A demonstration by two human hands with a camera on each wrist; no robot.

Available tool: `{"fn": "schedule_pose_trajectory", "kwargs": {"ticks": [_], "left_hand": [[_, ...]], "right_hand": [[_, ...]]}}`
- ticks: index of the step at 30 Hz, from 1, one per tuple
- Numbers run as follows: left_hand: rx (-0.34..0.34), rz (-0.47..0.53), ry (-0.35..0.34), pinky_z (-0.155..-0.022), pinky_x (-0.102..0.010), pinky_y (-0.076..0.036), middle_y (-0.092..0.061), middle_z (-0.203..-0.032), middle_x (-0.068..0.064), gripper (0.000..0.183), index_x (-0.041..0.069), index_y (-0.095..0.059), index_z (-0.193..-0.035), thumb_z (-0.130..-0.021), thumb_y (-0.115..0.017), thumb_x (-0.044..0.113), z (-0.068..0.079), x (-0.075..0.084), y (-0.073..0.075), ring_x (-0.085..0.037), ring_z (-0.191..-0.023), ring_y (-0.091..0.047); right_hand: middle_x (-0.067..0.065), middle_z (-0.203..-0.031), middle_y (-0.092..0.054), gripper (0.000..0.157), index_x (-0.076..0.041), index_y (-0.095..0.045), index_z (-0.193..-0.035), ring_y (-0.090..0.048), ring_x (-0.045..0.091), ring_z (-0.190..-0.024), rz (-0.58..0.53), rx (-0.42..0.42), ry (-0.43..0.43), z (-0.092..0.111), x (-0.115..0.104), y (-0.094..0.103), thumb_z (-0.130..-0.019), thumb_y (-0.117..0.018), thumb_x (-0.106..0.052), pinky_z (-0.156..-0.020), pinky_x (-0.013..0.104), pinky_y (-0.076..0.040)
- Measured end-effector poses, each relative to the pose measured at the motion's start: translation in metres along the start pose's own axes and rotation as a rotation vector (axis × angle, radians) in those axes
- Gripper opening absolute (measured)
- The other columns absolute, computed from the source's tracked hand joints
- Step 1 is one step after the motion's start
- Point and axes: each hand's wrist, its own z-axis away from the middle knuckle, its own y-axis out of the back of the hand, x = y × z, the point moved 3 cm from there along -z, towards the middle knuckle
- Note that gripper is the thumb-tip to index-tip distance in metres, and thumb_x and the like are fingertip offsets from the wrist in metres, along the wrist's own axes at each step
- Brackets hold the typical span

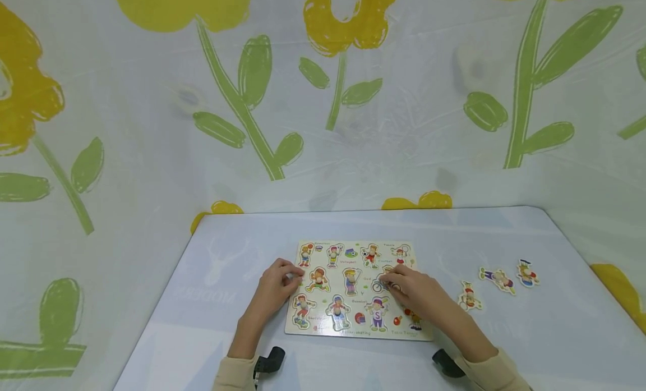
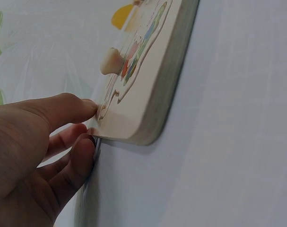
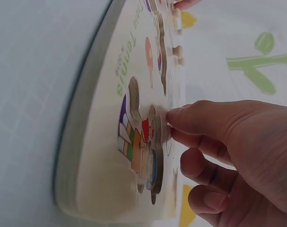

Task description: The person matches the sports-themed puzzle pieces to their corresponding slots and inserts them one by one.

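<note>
A wooden peg puzzle board [image 1: 363, 301] with sports figures lies on the table. My left hand [image 1: 276, 284] holds its left edge; in the left wrist view the thumb [image 2: 74, 109] lies on the top face, with the other fingers curled at the rim. A round wooden knob [image 2: 112, 61] stands up nearby. My right hand [image 1: 416, 290] reaches over the board's right side, thumb and forefinger pinching the cyclist puzzle piece [image 1: 379, 286] around its knob, which the fingers mostly cover. Close below that hand, the right wrist view shows a table tennis figure [image 3: 138, 151] with a thick wooden outline.
Three loose puzzle pieces lie on the table right of the board: one figure [image 1: 469, 297] nearest it, another [image 1: 497, 280] lying sideways, and a third [image 1: 527, 274] farthest out. Behind the white table [image 1: 202, 301] hangs a flower-printed curtain [image 1: 404, 155]. Black wrist devices [image 1: 272, 360] sit by both sleeves.
</note>
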Motion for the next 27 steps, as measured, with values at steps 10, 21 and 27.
{"fn": "schedule_pose_trajectory", "kwargs": {"ticks": [10,21,27], "left_hand": [[0.013,-0.013,-0.016,-0.062,-0.019,-0.042,-0.060,-0.101,-0.001,0.010,0.013,-0.075,-0.096,-0.086,-0.074,0.012,-0.002,-0.002,-0.001,-0.008,-0.072,-0.049],[0.014,-0.012,-0.011,-0.063,-0.019,-0.043,-0.060,-0.101,0.000,0.010,0.014,-0.075,-0.095,-0.085,-0.074,0.012,-0.001,-0.002,-0.001,-0.007,-0.072,-0.049],[0.013,-0.010,-0.011,-0.063,-0.019,-0.042,-0.060,-0.101,-0.001,0.011,0.014,-0.075,-0.095,-0.085,-0.075,0.011,-0.001,-0.002,-0.002,-0.007,-0.072,-0.048]], "right_hand": [[-0.007,-0.109,-0.067,0.032,-0.025,-0.070,-0.118,-0.057,0.004,-0.078,-0.008,-0.038,-0.037,0.009,0.010,0.006,-0.087,-0.074,-0.022,-0.069,0.025,-0.052],[-0.012,-0.091,-0.066,0.023,-0.019,-0.073,-0.109,-0.053,0.004,-0.073,-0.054,-0.051,-0.119,0.016,0.037,0.024,-0.085,-0.074,-0.020,-0.066,0.024,-0.047],[-0.006,-0.089,-0.067,0.029,-0.015,-0.072,-0.112,-0.053,0.009,-0.072,-0.036,-0.072,-0.241,0.024,0.063,0.039,-0.083,-0.076,-0.020,-0.065,0.028,-0.046]]}}
